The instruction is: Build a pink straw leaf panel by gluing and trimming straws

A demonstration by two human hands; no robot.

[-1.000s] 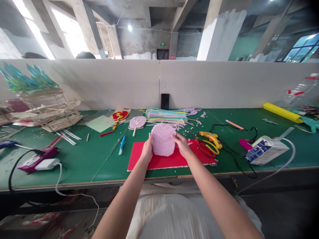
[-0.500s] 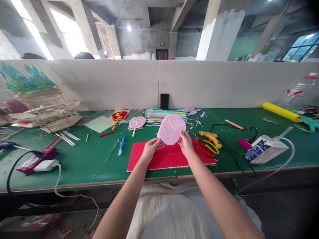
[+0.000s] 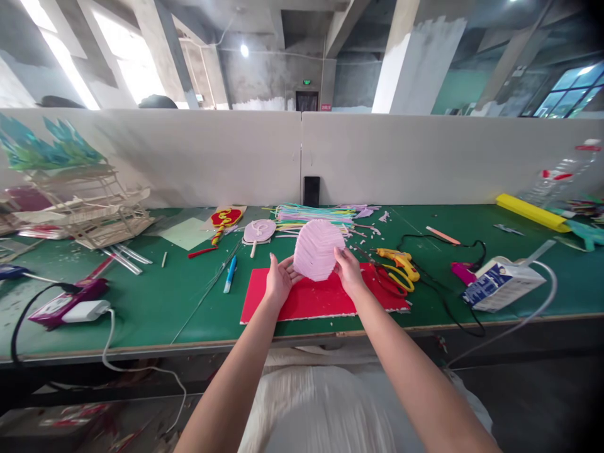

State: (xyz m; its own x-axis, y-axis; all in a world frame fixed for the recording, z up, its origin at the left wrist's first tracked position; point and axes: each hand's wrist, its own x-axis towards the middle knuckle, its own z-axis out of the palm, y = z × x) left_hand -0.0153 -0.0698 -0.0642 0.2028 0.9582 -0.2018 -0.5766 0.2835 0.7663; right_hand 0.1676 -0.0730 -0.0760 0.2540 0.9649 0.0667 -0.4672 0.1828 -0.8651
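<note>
A pale pink round disc [image 3: 319,250], covered in slanting strips like leaf veins, is held tilted up over a red board [image 3: 325,302]. My right hand [image 3: 348,269] pinches its right edge between thumb and fingers. At the lower left edge, my left hand [image 3: 281,279] is open, thumb raised and fingers spread, their tips reaching the disc's edge. Beside the right hand lie scissors with red and yellow handles [image 3: 401,279] and a yellow glue gun [image 3: 399,259]. Behind the disc is a bundle of pastel strips [image 3: 295,212].
A pink round fan [image 3: 259,231], a red-and-yellow fan [image 3: 225,218] and a blue pen-like tool [image 3: 230,274] lie left. A wooden stick model [image 3: 99,207] and purple power strip [image 3: 70,302] stand further left. At right are a carton [image 3: 503,284] and cables. A phone [image 3: 311,190] leans on the partition.
My left hand has let go of the disc's edge and spread its fingers. The disc has shifted slightly left and down, still in my right hand.
</note>
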